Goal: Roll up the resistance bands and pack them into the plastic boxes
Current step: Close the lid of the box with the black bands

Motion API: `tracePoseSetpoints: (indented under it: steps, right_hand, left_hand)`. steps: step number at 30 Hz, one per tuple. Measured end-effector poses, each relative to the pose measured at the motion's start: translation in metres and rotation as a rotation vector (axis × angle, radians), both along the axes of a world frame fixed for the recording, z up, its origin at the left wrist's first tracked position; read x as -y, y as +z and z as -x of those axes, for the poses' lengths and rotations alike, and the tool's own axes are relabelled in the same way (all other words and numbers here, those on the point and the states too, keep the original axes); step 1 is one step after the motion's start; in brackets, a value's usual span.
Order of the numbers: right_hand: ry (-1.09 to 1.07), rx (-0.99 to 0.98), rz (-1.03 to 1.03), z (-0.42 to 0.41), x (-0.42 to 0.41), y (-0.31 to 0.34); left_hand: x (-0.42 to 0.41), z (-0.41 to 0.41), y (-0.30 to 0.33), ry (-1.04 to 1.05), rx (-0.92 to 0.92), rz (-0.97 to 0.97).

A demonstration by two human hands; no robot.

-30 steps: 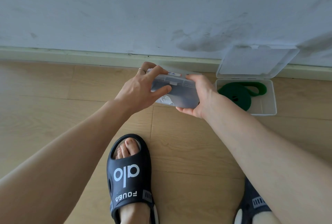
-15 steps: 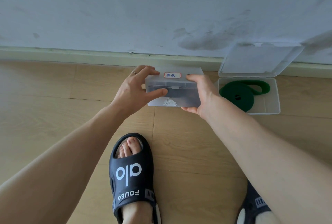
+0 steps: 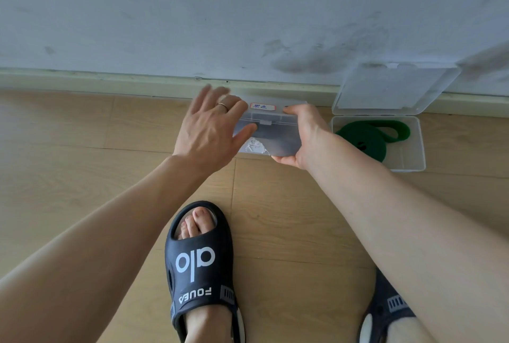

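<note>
On black slide [image 3: 199, 265]: "alo", "FOUEA".

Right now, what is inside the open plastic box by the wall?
The open plastic box holds a green resistance band, mostly rolled, one loop loose. The right hand's forearm covers the roll's near-left edge.

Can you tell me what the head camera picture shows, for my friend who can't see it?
A right hand grips a closed clear plastic box just above a wooden floor, while the left hand spreads open beside it. To the right, an open box holds a rolled green band.
</note>
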State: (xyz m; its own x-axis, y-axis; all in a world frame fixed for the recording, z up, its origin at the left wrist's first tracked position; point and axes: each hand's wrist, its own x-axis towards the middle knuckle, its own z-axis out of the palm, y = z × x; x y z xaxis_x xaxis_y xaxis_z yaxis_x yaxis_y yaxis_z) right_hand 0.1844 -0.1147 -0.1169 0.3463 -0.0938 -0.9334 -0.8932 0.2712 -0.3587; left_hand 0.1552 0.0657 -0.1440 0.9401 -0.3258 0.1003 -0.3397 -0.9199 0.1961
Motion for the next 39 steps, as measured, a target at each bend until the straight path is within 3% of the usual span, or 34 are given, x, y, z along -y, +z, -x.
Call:
tracePoseSetpoints:
  steps: [2,5,7,11,16,24,29,34,39]
  right_hand:
    - [0.009,-0.008,0.010,-0.001,-0.002,0.001]
    - [0.017,-0.032,0.028,-0.005,-0.002,0.004]
    - [0.021,-0.041,0.035,-0.007,-0.001,0.007]
    - [0.022,-0.039,0.000,-0.006,-0.001,0.007]
    - [-0.003,0.000,-0.004,-0.004,-0.001,-0.001]
    - [0.005,0.217,0.017,0.015,-0.011,-0.029]
    - [0.268,0.400,0.299,0.013,0.000,-0.031]
    - [0.378,0.579,0.350,0.015,0.009,-0.035]
    - [0.502,0.605,0.424,0.002,0.003,-0.041]
  left_hand:
    - [0.004,0.002,0.001,-0.082,-0.011,0.005]
    - [0.011,0.002,-0.003,-0.130,-0.050,-0.269]
    - [0.013,-0.001,-0.006,-0.141,0.011,-0.337]
    - [0.012,-0.009,-0.004,-0.208,0.119,-0.353]
    - [0.012,-0.011,-0.001,-0.211,0.087,-0.371]
    - [-0.005,-0.005,-0.006,-0.157,0.050,-0.402]
    - [-0.002,-0.008,-0.007,-0.181,0.052,-0.461]
    - [0.004,-0.012,-0.008,-0.257,0.005,-0.508]
    - [0.010,-0.026,-0.005,-0.138,-0.033,-0.667]
